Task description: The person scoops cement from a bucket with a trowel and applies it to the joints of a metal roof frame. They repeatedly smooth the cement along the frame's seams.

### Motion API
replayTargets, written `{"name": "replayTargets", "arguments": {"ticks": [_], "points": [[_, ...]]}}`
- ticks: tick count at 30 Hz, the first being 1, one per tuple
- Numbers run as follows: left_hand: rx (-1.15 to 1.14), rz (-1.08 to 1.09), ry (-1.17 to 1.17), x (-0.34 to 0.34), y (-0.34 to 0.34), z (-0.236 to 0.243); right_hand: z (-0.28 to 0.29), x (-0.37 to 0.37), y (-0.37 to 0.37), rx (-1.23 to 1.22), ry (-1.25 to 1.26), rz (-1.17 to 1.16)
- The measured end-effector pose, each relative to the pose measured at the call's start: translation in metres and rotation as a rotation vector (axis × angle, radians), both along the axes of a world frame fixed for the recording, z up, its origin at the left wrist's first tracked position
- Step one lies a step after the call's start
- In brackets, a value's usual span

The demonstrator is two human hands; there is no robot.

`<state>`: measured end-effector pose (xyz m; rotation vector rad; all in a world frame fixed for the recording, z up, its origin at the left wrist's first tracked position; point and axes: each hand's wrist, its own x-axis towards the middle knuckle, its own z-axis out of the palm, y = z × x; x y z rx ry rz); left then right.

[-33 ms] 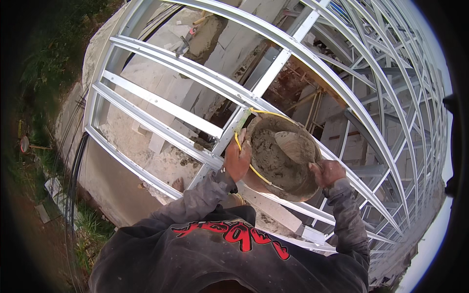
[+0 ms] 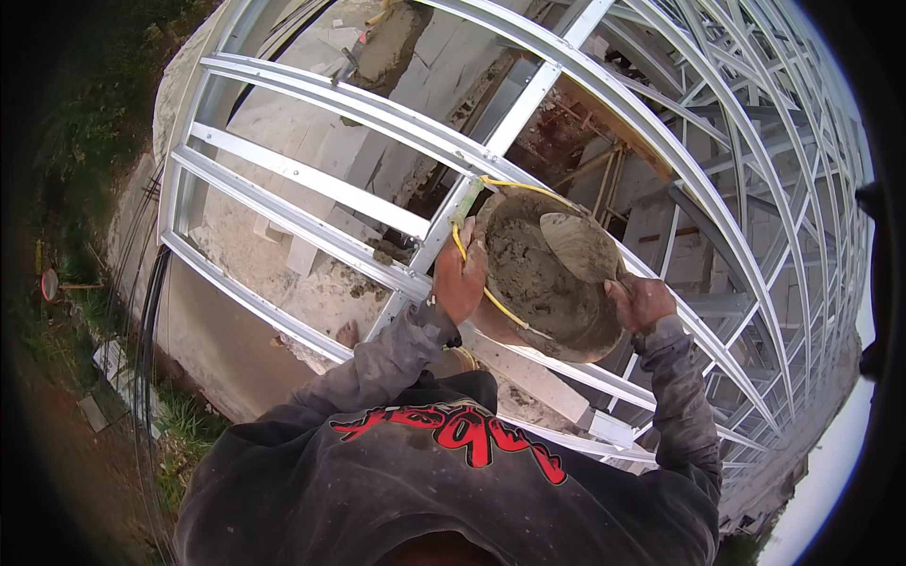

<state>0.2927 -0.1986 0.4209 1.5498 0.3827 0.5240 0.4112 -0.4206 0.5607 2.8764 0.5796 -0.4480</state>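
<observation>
Here, left hand (image 2: 460, 275) clasps the bucket (image 2: 606, 332) at its left rim, yellow cord (image 2: 504, 310) against the hand. Right hand (image 2: 644, 303) grips the trowel (image 2: 579, 247); blade over grey mortar (image 2: 517, 272) inside the bucket. Below: metal frame (image 2: 321, 192); bucket's support unclear. Farther, left: grass (image 2: 179, 423).

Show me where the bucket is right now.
In the head view, the bucket is just right of centre, between the left hand and the right hand, which holds the trowel, with metal beams around it.
</observation>
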Motion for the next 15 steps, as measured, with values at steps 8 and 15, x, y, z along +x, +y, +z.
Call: {"name": "replayTargets", "arguments": {"ticks": [8,15], "points": [[0.012,-0.014,-0.058,0.0,0.004,0.008,-0.011,0.0,0.0,-0.103,-0.008,0.146],[0.06,-0.036,0.052,0.002,0.006,0.008,-0.026,-0.015,0.033,-0.077,0.372,0.209]]}}
